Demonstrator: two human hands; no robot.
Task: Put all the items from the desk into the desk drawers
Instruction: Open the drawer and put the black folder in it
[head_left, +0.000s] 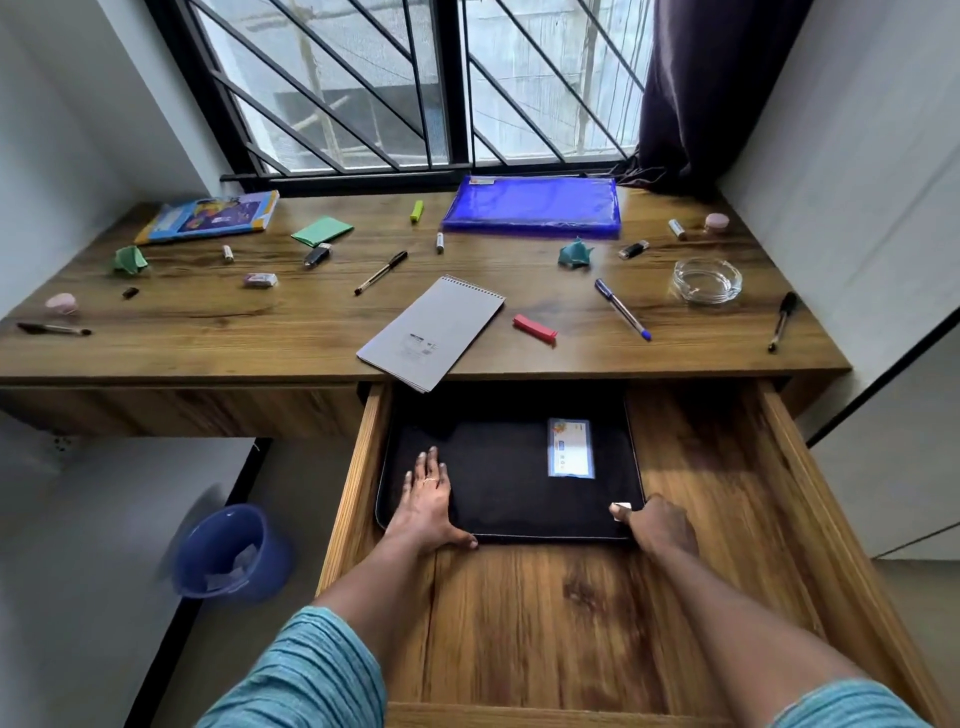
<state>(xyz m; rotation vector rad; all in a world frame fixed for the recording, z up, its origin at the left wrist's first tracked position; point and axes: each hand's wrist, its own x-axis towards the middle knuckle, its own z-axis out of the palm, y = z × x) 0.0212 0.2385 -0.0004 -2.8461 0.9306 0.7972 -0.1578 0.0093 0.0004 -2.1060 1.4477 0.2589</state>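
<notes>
Left hand lay flat, fingers spread, on the black sleeve in the open drawer; right hand was clamped on its near right corner.

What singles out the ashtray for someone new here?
Find the wooden desk under the barred window and go to its right end. Between a blue pen and a black pen sits the ashtray, the only clear glass thing there, round and thick-walled.
</notes>
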